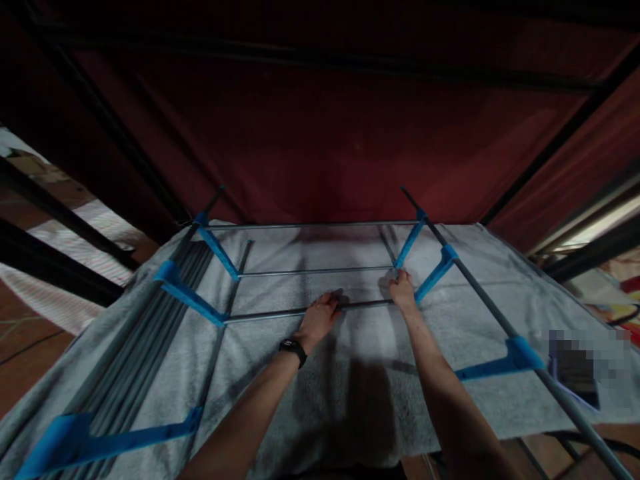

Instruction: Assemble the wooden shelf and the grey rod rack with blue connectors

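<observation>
A frame of grey metal rods and blue plastic connectors lies on a grey cloth-covered surface (pixel 350 373). My left hand (pixel 320 319), with a black watch on its wrist, grips the nearest cross rod (pixel 265 315) near its middle. My right hand (pixel 401 288) holds the right end of the same rod, next to a blue connector (pixel 434 273) on the right side rail (pixel 480 293). Two more cross rods (pixel 310 271) span the frame farther back. Another blue connector (pixel 193 297) holds the rod's left end.
A bundle of loose grey rods (pixel 145 333) lies along the left edge of the cloth. Dark red fabric on a black frame (pixel 325 133) rises behind. A blurred dark object (pixel 580 367) sits at the right. Tiled floor shows at the left.
</observation>
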A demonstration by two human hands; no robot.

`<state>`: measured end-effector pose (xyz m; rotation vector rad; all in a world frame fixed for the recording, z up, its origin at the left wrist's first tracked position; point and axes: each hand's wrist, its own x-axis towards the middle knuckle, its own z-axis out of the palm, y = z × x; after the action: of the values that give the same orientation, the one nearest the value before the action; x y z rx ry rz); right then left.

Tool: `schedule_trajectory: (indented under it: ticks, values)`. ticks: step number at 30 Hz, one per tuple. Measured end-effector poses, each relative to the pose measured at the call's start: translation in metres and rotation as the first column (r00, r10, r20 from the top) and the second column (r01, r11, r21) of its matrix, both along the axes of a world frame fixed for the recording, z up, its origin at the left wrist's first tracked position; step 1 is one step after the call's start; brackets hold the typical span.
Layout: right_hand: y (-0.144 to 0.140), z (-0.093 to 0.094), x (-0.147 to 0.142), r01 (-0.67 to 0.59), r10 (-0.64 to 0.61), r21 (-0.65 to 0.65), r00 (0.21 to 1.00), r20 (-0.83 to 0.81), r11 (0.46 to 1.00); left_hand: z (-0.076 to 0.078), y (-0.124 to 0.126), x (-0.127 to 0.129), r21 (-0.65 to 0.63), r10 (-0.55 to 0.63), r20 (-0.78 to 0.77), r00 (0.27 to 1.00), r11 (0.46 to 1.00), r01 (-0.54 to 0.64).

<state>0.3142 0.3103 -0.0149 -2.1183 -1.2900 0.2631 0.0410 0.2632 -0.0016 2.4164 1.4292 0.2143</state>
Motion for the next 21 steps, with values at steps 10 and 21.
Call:
schedule_trajectory:
  ticks: [10,21]
  values:
    - [0.033,-0.001,0.014,0.119,-0.096,-0.263,0.990,0.098,0.957,0.002,-0.001,-0.003,-0.071,-0.021,-0.046,0.999,0.997,0.017]
    - [0.037,0.003,0.025,0.104,-0.078,-0.271,0.991,0.105,0.957,-0.006,0.000,-0.009,-0.111,0.011,0.014,1.000,0.994,-0.009]
